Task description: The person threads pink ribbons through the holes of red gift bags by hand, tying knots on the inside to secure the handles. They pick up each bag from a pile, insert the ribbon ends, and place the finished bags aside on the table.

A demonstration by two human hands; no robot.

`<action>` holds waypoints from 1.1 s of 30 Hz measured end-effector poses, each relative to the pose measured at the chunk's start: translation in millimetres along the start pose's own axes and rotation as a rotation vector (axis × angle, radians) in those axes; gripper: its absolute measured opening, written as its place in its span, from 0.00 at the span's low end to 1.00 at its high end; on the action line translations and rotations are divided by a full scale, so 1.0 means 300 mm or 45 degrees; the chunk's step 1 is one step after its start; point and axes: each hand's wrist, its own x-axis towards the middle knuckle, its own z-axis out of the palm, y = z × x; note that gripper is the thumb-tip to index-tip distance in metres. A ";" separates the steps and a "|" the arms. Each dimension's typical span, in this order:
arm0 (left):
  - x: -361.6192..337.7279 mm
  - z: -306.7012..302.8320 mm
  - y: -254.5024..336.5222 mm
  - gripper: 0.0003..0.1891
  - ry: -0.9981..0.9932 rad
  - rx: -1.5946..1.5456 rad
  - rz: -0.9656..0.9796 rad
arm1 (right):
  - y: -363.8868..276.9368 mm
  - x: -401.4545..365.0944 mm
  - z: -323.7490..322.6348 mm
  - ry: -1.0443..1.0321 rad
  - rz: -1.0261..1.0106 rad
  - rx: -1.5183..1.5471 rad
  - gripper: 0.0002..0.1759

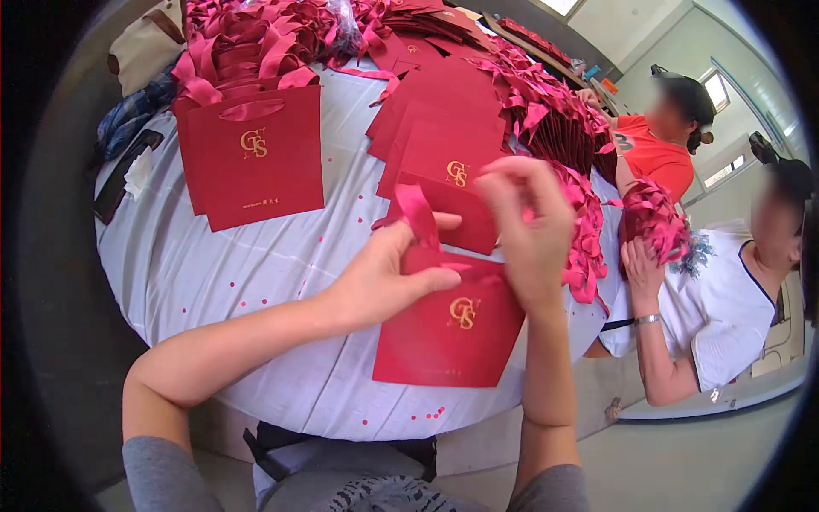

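A red paper gift bag (448, 350) with a gold emblem lies flat in front of me, its top edge toward the far side. My left hand (388, 273) is closed at that top edge, with the thumb over the front. A pink ribbon (415, 213) rises in a loop between its thumb and fingers. My right hand (533, 222) is raised above the bag's upper right corner. Its fingers are curled together and slightly blurred; whether they pinch anything is hidden. Just beyond the hands lie more red bags (452, 115), overlapping in a stack.
Finished-looking bags with ribbon handles (256, 162) stand in a row at left. Rows of ribboned bags (554, 111) line the right side. Small red dots dot the white tablecloth (281, 264). A dark phone-like object (128, 175) lies at left. Two people (734, 290) work at right.
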 end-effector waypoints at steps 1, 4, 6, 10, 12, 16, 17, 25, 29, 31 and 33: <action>0.007 -0.018 0.001 0.27 0.014 -0.048 -0.024 | 0.003 0.005 -0.035 0.127 0.142 0.051 0.04; 0.024 -0.050 0.045 0.23 0.078 -0.352 -0.147 | 0.036 0.027 -0.142 0.080 0.421 -0.080 0.25; 0.032 -0.060 0.063 0.19 0.130 -0.406 -0.155 | 0.062 0.023 -0.150 -0.144 0.644 -0.169 0.39; 0.037 -0.065 0.068 0.18 0.137 -0.379 -0.101 | 0.098 0.019 -0.142 -0.536 0.798 0.209 0.40; 0.038 -0.062 0.059 0.18 0.126 -0.329 -0.065 | 0.063 0.026 -0.119 -0.618 0.775 0.703 0.30; 0.051 -0.081 0.101 0.16 0.058 -0.177 0.097 | 0.064 0.011 -0.084 -0.519 0.584 0.552 0.14; 0.058 -0.103 0.108 0.16 0.050 -0.038 0.207 | 0.060 0.011 -0.075 -0.475 0.510 0.453 0.14; 0.058 -0.199 0.228 0.14 0.133 -0.233 0.448 | 0.016 -0.003 -0.032 -0.333 0.390 0.286 0.11; 0.023 -0.244 0.270 0.13 0.128 -0.270 0.467 | -0.009 0.005 -0.018 -0.363 0.384 0.343 0.11; -0.013 -0.274 0.297 0.12 0.081 -0.226 0.440 | -0.029 0.019 0.008 -0.358 0.342 0.438 0.09; -0.051 -0.303 0.333 0.13 0.130 -0.170 0.489 | -0.061 0.048 0.038 -0.352 0.243 0.586 0.08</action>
